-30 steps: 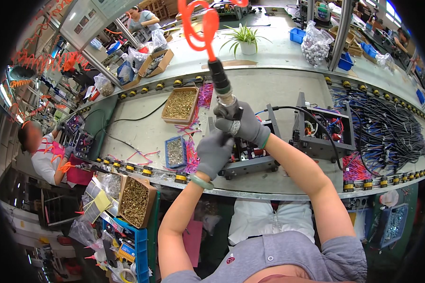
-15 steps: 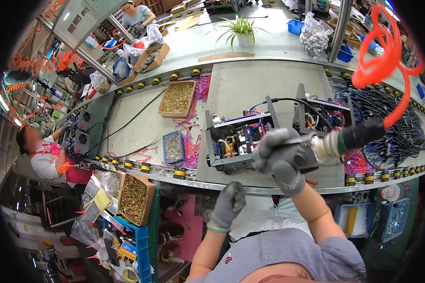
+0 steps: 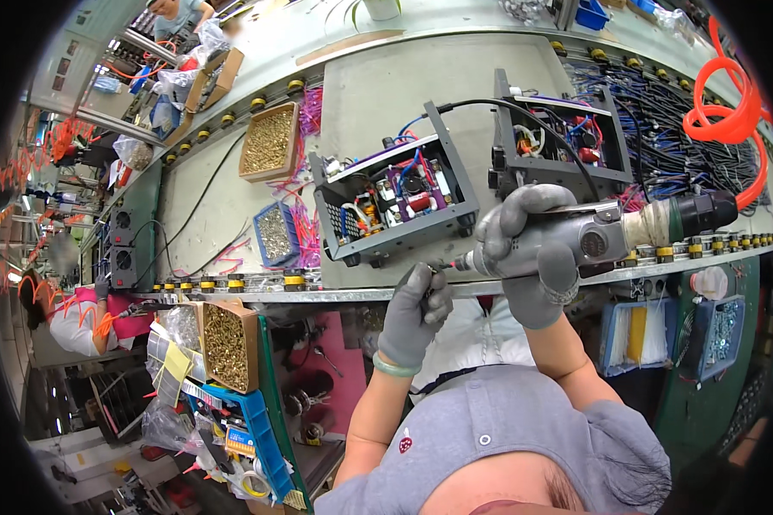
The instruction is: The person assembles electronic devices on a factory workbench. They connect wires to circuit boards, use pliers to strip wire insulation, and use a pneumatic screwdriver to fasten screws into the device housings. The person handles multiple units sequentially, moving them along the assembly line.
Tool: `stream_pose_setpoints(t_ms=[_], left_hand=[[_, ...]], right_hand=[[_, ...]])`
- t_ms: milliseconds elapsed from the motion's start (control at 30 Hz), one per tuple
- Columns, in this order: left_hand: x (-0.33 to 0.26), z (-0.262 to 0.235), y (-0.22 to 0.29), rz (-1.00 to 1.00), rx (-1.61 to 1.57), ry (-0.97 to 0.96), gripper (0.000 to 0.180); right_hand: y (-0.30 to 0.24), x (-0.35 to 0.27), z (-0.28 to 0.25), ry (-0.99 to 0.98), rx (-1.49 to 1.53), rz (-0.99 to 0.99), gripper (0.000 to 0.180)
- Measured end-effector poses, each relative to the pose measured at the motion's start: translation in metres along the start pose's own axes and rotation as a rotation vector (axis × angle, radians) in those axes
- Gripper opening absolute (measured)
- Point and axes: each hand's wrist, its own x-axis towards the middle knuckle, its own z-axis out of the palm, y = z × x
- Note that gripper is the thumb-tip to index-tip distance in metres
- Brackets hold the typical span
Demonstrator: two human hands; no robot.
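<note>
My right hand [image 3: 537, 296], in a grey glove, is wrapped round a silver pneumatic screwdriver [image 3: 580, 240]. The tool lies level, its tip pointing left and its rear end taped in white. My left hand [image 3: 414, 318], gloved in grey too, is closed with its fingertips right by the screwdriver's tip. Something small and dark shows at those fingertips, too small to name. Just beyond my hands stands an open-topped dark metal case [image 3: 395, 202] with circuit parts and wires inside. A second such case [image 3: 563, 142] stands to its right, with a black cable between them.
An orange coiled air hose [image 3: 721, 103] runs up from the tool. A screw box [image 3: 270, 142] and a blue bin [image 3: 275, 233] sit on the left of the line, a cable heap [image 3: 687, 146] on the right. Another box of screws [image 3: 229, 343] is at lower left. A co-worker [image 3: 86, 322] stands far left.
The screwdriver came down and levelled out, its tip now meeting my left fingertips. My left hand rose slightly. The whole view has shifted and tilted.
</note>
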Motion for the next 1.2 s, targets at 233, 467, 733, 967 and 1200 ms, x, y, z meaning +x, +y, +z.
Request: stream_pose_setpoints(t_ms=[233,467,733,967,1200], left_hand=[[0.008,0.008,-0.009,0.05,0.128,0.189,0.03],[0.008,0.011,-0.008,0.007,0.092,0.007,0.035],[0.006,0.02,-0.013,0.184,0.507,0.103,0.048],[-0.02,0.021,0.038,0.14,1.026,0.257,0.044],[0.013,0.037,0.102,0.91,2.033,0.414,0.016]], right_hand=[[-0.002,-0.005,-0.007,-0.056,-0.199,-0.039,0.057],[0.005,-0.003,-0.013,-0.097,-0.027,-0.006,0.05],[-0.01,-0.004,0.013,0.08,0.001,0.047,0.051],[-0.035,0.013,0.015,0.088,-0.222,-0.096,0.058],[-0.034,0.009,0.015,0.151,-0.29,-0.168,0.057]])
